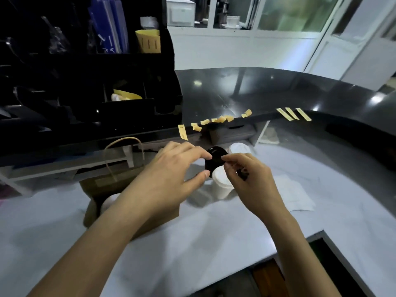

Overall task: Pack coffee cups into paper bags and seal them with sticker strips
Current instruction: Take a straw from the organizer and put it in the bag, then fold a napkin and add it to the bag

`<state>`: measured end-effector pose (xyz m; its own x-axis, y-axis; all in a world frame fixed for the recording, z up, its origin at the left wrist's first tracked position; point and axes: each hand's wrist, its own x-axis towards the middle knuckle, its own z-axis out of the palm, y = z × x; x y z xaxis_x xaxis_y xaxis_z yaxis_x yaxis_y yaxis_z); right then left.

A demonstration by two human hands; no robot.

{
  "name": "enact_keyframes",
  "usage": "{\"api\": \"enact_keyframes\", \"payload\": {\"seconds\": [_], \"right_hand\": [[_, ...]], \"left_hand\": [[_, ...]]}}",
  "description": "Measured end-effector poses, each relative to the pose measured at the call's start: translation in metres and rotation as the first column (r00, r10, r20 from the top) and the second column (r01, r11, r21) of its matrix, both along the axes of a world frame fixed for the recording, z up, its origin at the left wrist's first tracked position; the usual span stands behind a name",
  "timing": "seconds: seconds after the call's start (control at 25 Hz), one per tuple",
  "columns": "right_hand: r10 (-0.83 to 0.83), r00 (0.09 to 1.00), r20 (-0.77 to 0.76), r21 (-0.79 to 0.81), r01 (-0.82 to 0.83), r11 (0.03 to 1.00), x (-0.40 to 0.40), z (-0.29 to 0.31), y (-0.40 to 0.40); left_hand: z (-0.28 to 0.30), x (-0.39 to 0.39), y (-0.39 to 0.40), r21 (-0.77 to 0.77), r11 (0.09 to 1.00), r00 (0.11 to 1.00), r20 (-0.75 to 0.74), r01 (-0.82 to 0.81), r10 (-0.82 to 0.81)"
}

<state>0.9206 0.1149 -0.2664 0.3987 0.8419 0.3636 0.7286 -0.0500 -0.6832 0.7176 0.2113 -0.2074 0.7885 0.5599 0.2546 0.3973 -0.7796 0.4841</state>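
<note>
A black lid is held tilted just above a white paper cup on the white counter. My left hand has its index finger on the lid's left top and its thumb under that edge. My right hand pinches the lid's right edge, and something dark shows under its fingers. A second white cup stands just behind. A brown paper bag with a twisted handle stands at the left, partly hidden by my left forearm. Yellow sticker strips hang from the dark upper counter's edge, with one strip nearer the bag.
A black organiser with sleeves and packets rises at the back left. The glossy dark upper counter curves round behind the cups. White paper sheets lie at the right. The white counter drops off at the lower right.
</note>
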Motion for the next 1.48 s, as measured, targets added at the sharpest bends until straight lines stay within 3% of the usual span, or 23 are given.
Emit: {"api": "enact_keyframes", "payload": {"seconds": [0.48, 0.84, 1.12, 1.48], "right_hand": [[-0.126, 0.992, -0.034, -0.067, 0.123, 0.990, 0.127, -0.015, -0.063], [-0.228, 0.973, -0.019, -0.204, 0.220, 0.954, 0.202, -0.063, -0.090], [-0.228, 0.972, 0.062, -0.382, 0.235, 0.894, 0.223, -0.123, -0.077], [-0.103, 0.941, 0.324, -0.592, 0.286, 0.754, 0.240, -0.172, -0.062]], "left_hand": [[-0.034, 0.132, -0.046, -0.074, 0.995, 0.997, -0.038, 0.060, -0.063], [-0.076, 0.201, -0.074, -0.191, 0.981, 0.997, -0.055, 0.041, -0.053], [-0.110, 0.222, -0.082, -0.215, 0.976, 0.992, -0.125, -0.030, 0.003], [-0.137, 0.225, -0.081, -0.287, 0.955, 0.981, -0.192, -0.074, 0.018]]}}
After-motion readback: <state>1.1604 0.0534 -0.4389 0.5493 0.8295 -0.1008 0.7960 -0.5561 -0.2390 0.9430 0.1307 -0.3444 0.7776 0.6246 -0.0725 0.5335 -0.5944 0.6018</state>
